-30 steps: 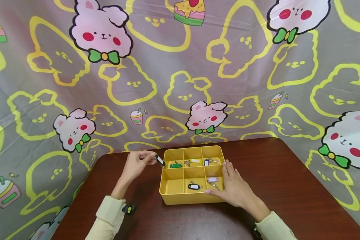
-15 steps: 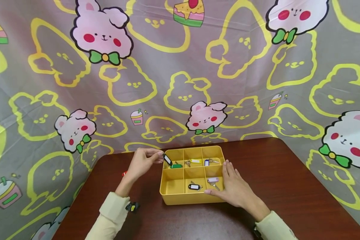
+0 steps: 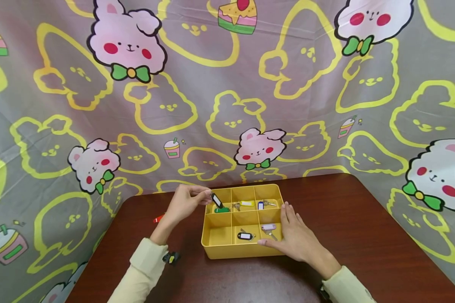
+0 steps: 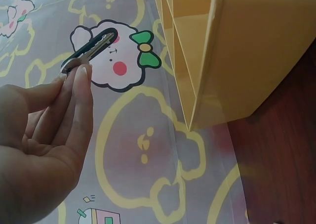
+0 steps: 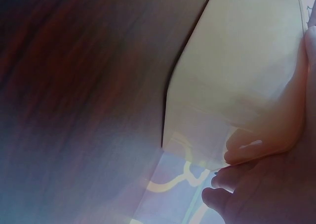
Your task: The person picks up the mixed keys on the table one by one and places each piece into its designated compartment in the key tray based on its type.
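Note:
My left hand pinches a key with a black key tag between thumb and fingertips. The tag hangs tilted over the back-left compartment of a yellow divided box; the key shows against it in the left wrist view. Below lies a green key tag. A yellow key tag and a blue one occupy the other back compartments. In front are another black key tag and a lilac one. My right hand rests along the box's right side, fingers straight, thumb at the front rim.
A small red object lies on the dark wooden table, partly behind my left wrist. Low dividers split the box into several compartments. A patterned cloth hangs behind the table and along its sides.
My left hand has moved right with the black key tag, from outside the box's left rim to over the back-left compartment. The red object has come into sight. The right hand stays put.

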The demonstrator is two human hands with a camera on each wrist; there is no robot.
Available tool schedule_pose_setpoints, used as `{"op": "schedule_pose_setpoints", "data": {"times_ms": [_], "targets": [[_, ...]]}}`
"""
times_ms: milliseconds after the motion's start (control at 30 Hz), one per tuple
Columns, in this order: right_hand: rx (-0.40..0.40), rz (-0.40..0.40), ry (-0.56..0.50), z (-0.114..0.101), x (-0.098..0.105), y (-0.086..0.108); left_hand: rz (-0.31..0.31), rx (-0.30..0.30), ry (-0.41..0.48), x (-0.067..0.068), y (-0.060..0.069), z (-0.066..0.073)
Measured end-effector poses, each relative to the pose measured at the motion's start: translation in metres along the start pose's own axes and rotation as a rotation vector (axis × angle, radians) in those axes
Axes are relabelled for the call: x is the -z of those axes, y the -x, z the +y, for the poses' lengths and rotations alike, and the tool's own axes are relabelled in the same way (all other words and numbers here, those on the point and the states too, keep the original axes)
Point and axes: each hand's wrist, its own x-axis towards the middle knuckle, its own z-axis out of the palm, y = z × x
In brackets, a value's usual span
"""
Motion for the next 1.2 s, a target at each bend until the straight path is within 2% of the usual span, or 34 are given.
{"op": "schedule_pose_setpoints", "data": {"times_ms": [467,800,1200], "targets": [[-0.003,-0.006,-0.008,-0.003,0.002,0.001,-0.112,-0.054,-0.025,-0.005,-0.01,0.008],[-0.002,-0.004,-0.006,-0.002,0.002,0.001,-0.159,-0.064,0.031,-0.01,-0.017,0.013],[-0.013,-0.012,-0.016,-0.002,0.002,0.001,-0.238,-0.053,0.092,-0.026,-0.022,0.019]]}}
